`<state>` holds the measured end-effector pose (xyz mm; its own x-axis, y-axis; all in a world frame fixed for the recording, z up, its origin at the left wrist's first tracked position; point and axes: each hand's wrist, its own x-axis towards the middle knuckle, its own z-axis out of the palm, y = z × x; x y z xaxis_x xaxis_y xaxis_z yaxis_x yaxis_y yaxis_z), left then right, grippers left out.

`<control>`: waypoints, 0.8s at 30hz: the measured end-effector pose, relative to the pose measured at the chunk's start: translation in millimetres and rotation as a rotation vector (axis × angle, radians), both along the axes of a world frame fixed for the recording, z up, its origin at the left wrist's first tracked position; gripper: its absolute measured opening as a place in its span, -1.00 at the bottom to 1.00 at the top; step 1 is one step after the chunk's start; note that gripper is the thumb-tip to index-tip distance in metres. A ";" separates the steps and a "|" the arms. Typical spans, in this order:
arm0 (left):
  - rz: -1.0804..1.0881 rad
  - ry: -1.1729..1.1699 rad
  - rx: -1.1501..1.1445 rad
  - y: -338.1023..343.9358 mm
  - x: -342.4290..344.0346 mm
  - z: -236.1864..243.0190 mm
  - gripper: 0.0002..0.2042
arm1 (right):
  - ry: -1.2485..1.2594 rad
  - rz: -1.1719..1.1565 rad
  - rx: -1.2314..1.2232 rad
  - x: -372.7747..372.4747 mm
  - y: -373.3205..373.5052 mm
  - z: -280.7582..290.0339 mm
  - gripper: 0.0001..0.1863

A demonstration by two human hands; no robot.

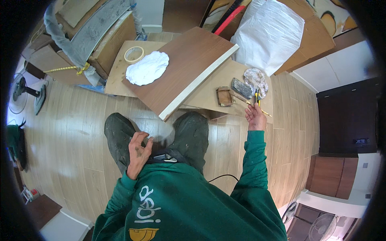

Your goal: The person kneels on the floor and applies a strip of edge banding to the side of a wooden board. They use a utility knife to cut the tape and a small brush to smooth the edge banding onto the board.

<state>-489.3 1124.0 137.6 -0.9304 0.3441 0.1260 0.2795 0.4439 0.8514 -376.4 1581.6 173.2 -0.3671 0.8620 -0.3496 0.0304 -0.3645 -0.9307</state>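
green sweatshirt sleeves [252,168] fill the lower frame, running out to both hands. left hand [138,154] rests on the left thigh, fingers loosely curled and holding nothing, a small metal clip at the waist [165,158] just beside it. right hand [255,117] reaches forward, fingers open, its fingertips touching a yellow-handled tool [256,97] that lies on the plywood sheet [225,76]; whether it grips the tool i cannot tell. just beyond those fingertips sit a smeared round palette [256,79] and a grey block [241,88], with a small wooden frame [224,96] to the hand's left. between the two hands, the dark trousered knees [193,128] and a brown board with a pale edge [189,64] lie ahead, carrying a crumpled white sheet [147,68]. a tape roll [134,54] sits beyond the sheet.
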 end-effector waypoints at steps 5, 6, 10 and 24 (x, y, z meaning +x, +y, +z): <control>0.020 0.016 -0.005 1.5 1.9 0.7 -0.80 | -0.094 0.056 -0.011 -14.9 15.9 -19.9 -0.66; 0.026 0.003 -0.023 1.3 3.2 0.8 -0.81 | -0.108 0.067 -0.018 -18.6 17.3 -22.4 -0.66; 0.040 -0.003 -0.030 4.1 6.0 1.3 -0.83 | -0.095 0.094 0.048 -34.6 18.1 -30.6 -0.62; 0.032 0.035 -0.043 7.8 9.2 7.6 -0.83 | -0.133 0.193 -0.060 -62.1 16.2 -32.5 -0.58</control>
<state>-480.1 1131.8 145.3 -0.9363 0.3199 0.1446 0.2940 0.4891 0.8212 -438.5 1597.8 140.7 -0.4702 0.7565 -0.4546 0.2254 -0.3950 -0.8906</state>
